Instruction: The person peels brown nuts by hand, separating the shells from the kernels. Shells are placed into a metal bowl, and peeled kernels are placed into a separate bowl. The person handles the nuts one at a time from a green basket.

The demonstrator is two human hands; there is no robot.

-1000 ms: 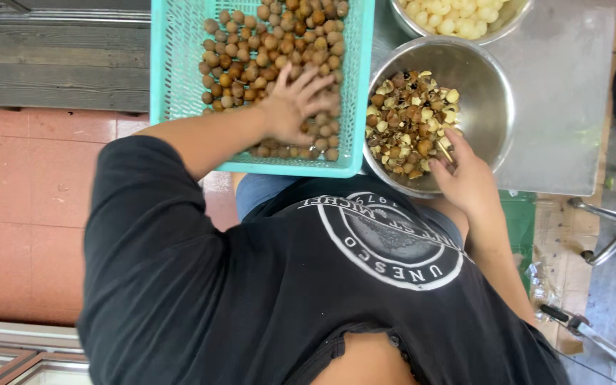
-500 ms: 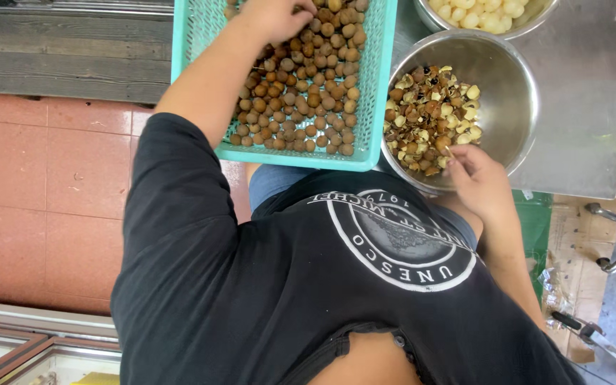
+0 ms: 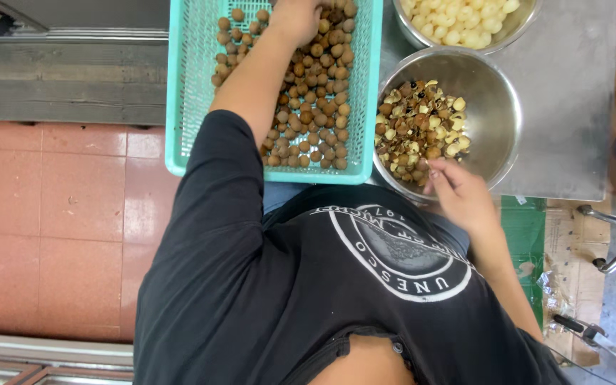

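Head view: my left hand (image 3: 295,18) lies curled on the fruit (image 3: 319,93) in the basket (image 3: 187,85) (far end); right hand (image 3: 458,192) pinches at the bowl (image 3: 500,107) rim.

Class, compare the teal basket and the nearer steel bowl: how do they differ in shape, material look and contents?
The teal basket is rectangular, perforated plastic; the steel bowl is round, solid, shiny metal. The basket holds whole round brown fruits; the bowl holds broken shells and scraps. The left hand reaches into the basket; the right hand is at the bowl's near rim. Both sit on the table.
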